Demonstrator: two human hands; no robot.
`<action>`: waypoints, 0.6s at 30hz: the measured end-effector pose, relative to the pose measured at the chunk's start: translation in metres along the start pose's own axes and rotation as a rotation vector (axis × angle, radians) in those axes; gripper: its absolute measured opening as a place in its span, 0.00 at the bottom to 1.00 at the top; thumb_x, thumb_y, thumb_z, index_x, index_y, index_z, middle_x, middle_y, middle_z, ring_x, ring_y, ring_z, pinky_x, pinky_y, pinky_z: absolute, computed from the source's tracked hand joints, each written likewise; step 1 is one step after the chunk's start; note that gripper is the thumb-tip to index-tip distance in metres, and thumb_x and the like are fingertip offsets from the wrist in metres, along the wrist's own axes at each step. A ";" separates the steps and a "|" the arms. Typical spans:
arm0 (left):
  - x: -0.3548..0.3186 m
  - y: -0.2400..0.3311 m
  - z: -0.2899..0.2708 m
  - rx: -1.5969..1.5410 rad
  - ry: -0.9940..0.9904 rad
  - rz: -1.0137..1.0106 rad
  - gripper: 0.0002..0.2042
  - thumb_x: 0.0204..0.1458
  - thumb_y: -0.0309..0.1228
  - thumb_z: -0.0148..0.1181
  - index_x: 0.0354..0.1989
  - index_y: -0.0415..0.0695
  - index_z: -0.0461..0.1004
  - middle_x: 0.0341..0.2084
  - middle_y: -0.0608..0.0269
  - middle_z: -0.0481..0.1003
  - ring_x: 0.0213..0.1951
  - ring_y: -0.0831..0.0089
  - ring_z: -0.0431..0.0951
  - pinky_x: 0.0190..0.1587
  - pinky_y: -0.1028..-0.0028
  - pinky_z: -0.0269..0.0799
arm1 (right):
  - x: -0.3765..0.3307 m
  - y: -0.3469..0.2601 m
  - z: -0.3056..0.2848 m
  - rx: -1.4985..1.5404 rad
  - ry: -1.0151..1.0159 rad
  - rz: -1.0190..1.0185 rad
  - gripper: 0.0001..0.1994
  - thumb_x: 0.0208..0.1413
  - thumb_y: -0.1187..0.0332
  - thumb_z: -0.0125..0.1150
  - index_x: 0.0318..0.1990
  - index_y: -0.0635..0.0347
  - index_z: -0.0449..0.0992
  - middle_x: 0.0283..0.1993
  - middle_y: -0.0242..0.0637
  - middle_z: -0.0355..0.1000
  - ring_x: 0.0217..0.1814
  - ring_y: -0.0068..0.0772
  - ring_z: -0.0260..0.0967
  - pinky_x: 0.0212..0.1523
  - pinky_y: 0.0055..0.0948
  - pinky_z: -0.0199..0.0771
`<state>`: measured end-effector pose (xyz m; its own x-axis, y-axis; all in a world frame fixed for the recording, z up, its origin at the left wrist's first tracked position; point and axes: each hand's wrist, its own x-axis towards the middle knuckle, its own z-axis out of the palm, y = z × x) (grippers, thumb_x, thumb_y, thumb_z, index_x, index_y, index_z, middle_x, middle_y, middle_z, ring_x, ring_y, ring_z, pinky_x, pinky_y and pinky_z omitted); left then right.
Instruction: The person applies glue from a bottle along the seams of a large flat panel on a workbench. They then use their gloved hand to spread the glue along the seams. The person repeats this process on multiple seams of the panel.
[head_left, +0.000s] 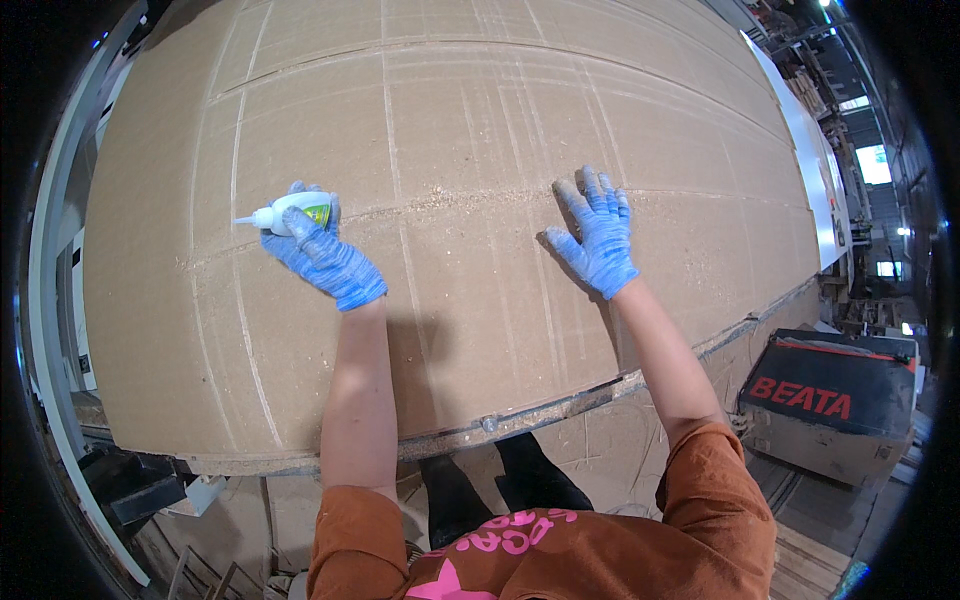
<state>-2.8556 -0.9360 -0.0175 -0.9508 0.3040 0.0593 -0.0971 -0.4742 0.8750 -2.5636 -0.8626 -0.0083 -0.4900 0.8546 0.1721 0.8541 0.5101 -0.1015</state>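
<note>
A small white glue bottle with a narrow pointed nozzle and a green-yellow label lies in my left hand, whose gloved fingers wrap round it. Its nozzle points left, above the brown board. My right hand, in a blue glove with greyish fingertips, is spread over the board with nothing in it; whether the whole palm touches the surface I cannot tell. Between the two hands, sawdust and wood crumbs lie scattered along a groove that crosses the board.
Pale straight score lines run over the board. At the right stands a dark box with red lettering. A grey metal frame curves along the left side. White panels lie beyond the board's right edge, with stacked timber behind.
</note>
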 end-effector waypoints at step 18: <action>-0.005 0.010 0.001 0.041 -0.040 0.024 0.19 0.57 0.44 0.54 0.47 0.43 0.61 0.42 0.58 0.70 0.42 0.71 0.71 0.40 0.72 0.72 | -0.117 0.035 -0.023 -0.066 -0.021 0.263 0.37 0.51 0.47 0.55 0.64 0.59 0.58 0.68 0.56 0.48 0.70 0.60 0.42 0.68 0.53 0.35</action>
<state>-2.8513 -0.9416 -0.0087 -0.9403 0.3257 0.0989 -0.0613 -0.4477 0.8921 -2.4726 -0.9474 -0.0095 -0.2528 0.9591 0.1275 0.9616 0.2636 -0.0762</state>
